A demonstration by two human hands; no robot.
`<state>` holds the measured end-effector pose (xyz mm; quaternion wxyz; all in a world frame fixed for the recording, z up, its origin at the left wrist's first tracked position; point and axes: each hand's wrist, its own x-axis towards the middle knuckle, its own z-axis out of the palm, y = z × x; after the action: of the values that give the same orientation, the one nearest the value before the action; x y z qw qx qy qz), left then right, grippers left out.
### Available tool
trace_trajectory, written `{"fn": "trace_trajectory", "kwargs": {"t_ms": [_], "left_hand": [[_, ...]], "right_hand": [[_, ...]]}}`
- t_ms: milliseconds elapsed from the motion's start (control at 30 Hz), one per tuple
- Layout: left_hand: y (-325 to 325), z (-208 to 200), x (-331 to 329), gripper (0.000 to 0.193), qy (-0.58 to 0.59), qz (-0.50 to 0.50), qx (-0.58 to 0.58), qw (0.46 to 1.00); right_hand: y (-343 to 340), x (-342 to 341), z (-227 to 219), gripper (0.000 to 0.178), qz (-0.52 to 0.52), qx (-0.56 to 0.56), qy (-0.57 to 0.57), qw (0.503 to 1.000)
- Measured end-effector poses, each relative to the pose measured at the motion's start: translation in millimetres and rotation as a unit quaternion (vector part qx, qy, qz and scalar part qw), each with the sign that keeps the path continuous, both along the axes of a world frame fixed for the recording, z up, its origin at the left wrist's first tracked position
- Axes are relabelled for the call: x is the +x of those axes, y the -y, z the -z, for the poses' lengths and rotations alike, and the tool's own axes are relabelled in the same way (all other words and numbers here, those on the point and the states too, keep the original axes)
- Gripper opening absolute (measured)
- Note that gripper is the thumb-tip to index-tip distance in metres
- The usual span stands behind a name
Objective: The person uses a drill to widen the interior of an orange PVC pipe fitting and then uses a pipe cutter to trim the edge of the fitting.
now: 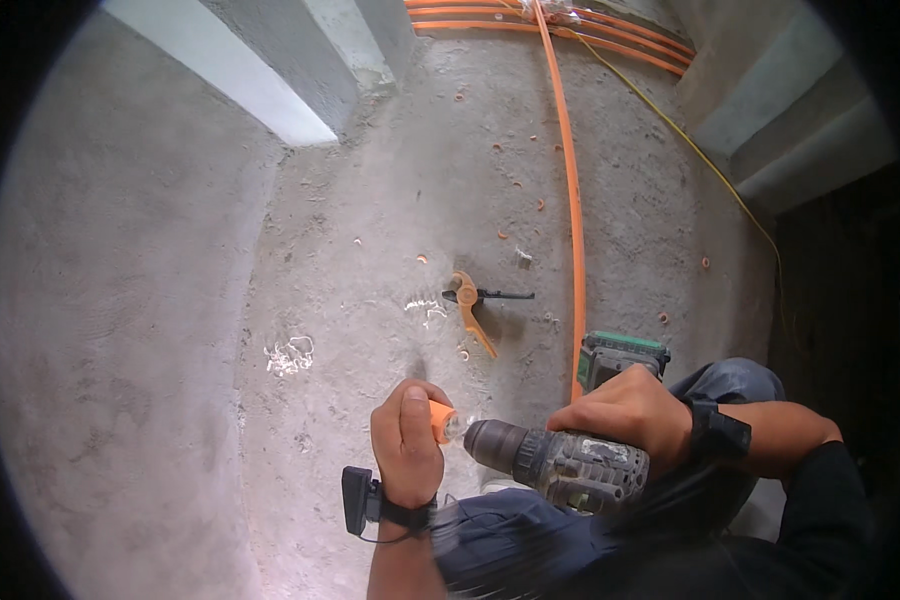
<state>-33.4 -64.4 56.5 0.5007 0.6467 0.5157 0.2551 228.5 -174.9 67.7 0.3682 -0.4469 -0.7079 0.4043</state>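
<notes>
My left hand (407, 440) is closed around a short orange pipe piece (440, 422), whose open end faces right. In my right hand (625, 412) is a cordless drill (560, 462), its dark chuck pointing left at that end. Something blurred and pale shows in the small gap between chuck and pipe piece; I cannot make out whether a bit reaches inside. The drill's battery, with a green edge, sticks out beyond my right hand. On the floor ahead of my left hand lies a pipe cutter (467, 295) with orange and black handles.
A long orange pipe (567, 170) runs along the rough concrete floor to several orange pipes (470, 20) by the far wall. A yellow cord (690, 140) curves down the right side. White shavings (290, 355) and small orange rings lie scattered. Concrete walls (140, 250) stand both sides.
</notes>
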Motion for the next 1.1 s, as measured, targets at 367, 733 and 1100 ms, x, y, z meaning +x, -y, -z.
{"fn": "trace_trajectory", "kwargs": {"t_ms": [367,733,1100], "left_hand": [[-2.2,8.2,-2.2,0.049,0.003,0.024,0.071,0.997],[-4.3,-0.5,7.0,0.045,0.069,-0.026,-0.006,0.997],[-1.5,-0.5,1.0,0.041,0.018,-0.007,0.033,0.999]], "right_hand": [[-3.1,2.2,-4.7,0.047,-0.007,-0.007,0.014,1.0],[-8.8,1.5,-3.6,0.048,0.01,-0.023,-0.02,0.999],[-6.4,0.8,-6.7,0.046,0.012,-0.004,-0.002,1.0]]}}
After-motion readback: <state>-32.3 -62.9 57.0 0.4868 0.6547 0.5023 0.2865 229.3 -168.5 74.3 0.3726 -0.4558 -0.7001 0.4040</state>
